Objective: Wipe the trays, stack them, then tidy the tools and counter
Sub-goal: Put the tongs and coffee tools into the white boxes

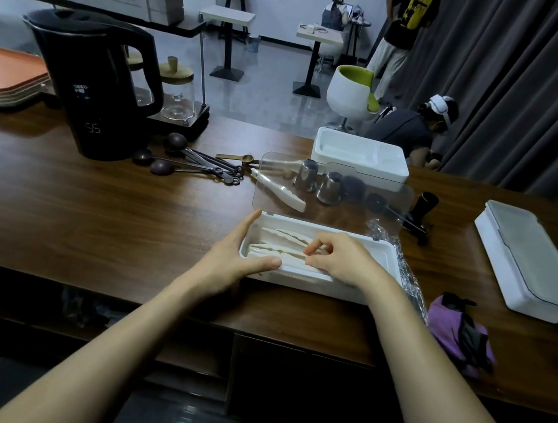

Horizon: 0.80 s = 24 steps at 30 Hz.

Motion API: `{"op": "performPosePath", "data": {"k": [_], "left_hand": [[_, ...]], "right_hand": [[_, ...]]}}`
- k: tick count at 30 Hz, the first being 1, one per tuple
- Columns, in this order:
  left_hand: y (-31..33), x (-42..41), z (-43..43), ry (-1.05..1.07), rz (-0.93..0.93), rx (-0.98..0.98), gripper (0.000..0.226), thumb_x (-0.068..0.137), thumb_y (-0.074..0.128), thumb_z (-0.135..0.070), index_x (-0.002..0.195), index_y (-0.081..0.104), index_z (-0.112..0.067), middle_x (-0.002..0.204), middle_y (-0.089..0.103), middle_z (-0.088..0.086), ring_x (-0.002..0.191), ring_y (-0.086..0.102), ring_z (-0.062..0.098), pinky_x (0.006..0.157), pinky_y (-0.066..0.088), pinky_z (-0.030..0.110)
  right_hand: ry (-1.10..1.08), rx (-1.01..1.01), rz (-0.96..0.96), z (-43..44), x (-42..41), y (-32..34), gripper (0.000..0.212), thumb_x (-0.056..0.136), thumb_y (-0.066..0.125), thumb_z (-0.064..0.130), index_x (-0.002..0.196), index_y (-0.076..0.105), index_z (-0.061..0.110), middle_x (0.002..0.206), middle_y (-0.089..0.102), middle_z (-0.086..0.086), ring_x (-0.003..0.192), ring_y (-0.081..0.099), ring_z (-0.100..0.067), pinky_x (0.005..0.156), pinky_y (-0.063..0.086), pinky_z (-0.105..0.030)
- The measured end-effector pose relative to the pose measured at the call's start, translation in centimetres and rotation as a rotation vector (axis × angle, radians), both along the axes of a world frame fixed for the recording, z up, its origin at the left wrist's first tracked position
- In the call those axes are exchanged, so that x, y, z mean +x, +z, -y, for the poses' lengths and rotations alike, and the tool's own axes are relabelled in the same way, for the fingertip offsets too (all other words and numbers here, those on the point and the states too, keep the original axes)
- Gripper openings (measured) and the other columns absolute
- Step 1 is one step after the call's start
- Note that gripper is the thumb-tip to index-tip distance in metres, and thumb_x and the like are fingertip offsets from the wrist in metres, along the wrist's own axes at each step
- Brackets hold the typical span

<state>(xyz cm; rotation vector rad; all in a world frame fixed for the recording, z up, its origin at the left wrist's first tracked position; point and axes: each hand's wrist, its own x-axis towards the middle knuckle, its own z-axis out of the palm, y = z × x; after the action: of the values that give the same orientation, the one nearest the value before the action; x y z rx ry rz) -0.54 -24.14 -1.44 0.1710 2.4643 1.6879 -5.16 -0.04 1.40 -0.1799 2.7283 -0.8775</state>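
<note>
A white storage box [383, 253] sits on the wooden counter with its clear lid [334, 191] standing open. Inside lie several cream tongs [277, 242]. My left hand [234, 258] braces the box's left end, fingers straight, thumb along the front rim. My right hand [338, 257] reaches into the box and pinches one of the tongs. Behind the lid lie another pair of cream tongs [280, 189], two metal cups [318, 181], several dark measuring spoons [186, 162] and a black tamper [420, 209]. Orange trays [6, 77] are stacked at the far left.
A black kettle [94, 85] stands at the back left, a glass jar [176, 93] beside it. Two more white boxes [359, 152] [534, 262] sit behind and to the right. A purple cloth [457, 333] and crumpled plastic wrap [408, 276] lie near the front edge.
</note>
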Motion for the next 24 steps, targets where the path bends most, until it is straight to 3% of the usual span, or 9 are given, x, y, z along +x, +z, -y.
{"op": "performPosePath", "data": {"k": [6, 10, 15, 20, 22, 24], "left_hand": [[-0.2, -0.2, 0.4, -0.02, -0.002, -0.016, 0.103, 0.074, 0.081, -0.063, 0.155, 0.018, -0.057, 0.157, 0.033, -0.02, 0.14, 0.031, 0.002, 0.116, 0.031, 0.036], [-0.6, -0.4, 0.5, -0.008, -0.025, 0.01, 0.102, 0.07, 0.082, -0.067, 0.153, 0.023, -0.059, 0.154, 0.035, -0.026, 0.143, 0.032, -0.002, 0.114, 0.032, 0.031], [-0.6, -0.4, 0.7, -0.03, -0.02, 0.005, 0.104, 0.065, 0.08, -0.075, 0.151, 0.022, -0.063, 0.157, 0.036, -0.022, 0.142, 0.034, 0.002, 0.117, 0.032, 0.038], [-0.5, -0.2, 1.1, -0.04, -0.044, -0.001, 0.101, 0.069, 0.081, -0.07, 0.151, 0.023, -0.062, 0.156, 0.038, -0.023, 0.142, 0.035, 0.0, 0.115, 0.033, 0.034], [-0.6, -0.1, 1.5, -0.038, -0.048, -0.006, 0.1, 0.068, 0.081, -0.071, 0.15, 0.023, -0.063, 0.157, 0.038, -0.022, 0.144, 0.035, 0.001, 0.116, 0.033, 0.035], [-0.6, 0.1, 2.0, -0.03, -0.051, -0.013, 0.098, 0.07, 0.081, -0.069, 0.149, 0.023, -0.065, 0.157, 0.038, -0.022, 0.144, 0.035, 0.002, 0.116, 0.033, 0.036]], "right_hand": [[-0.058, 0.049, 0.018, -1.7, 1.4, 0.0, 0.014, 0.096, 0.065, 0.028, 0.104, 0.074, 0.036, 0.084, 0.059, 0.012, 0.076, 0.055, -0.004, 0.064, 0.041, -0.022], [-0.084, 0.077, -0.098, -2.4, 3.6, 0.5, 0.023, 0.102, 0.054, 0.033, 0.112, 0.073, 0.035, 0.093, 0.066, 0.016, 0.071, 0.056, -0.003, 0.058, 0.041, -0.021], [-0.137, 0.009, -0.29, -3.7, 5.9, 0.4, 0.023, 0.101, 0.054, 0.03, 0.113, 0.073, 0.034, 0.1, 0.069, 0.018, 0.089, 0.063, -0.003, 0.08, 0.054, -0.027], [-0.191, -0.053, -0.494, -3.5, 6.8, -0.5, 0.019, 0.098, 0.06, 0.022, 0.107, 0.076, 0.027, 0.102, 0.069, 0.016, 0.095, 0.059, 0.0, 0.078, 0.039, -0.004], [-0.205, -0.081, -0.523, -3.1, 6.9, -0.6, 0.019, 0.097, 0.061, 0.02, 0.105, 0.077, 0.027, 0.101, 0.069, 0.016, 0.093, 0.06, 0.001, 0.078, 0.042, -0.006], [-0.213, -0.098, -0.546, -2.5, 6.8, -0.9, 0.019, 0.096, 0.061, 0.02, 0.103, 0.077, 0.028, 0.1, 0.071, 0.016, 0.092, 0.062, -0.001, 0.08, 0.05, -0.019]]}}
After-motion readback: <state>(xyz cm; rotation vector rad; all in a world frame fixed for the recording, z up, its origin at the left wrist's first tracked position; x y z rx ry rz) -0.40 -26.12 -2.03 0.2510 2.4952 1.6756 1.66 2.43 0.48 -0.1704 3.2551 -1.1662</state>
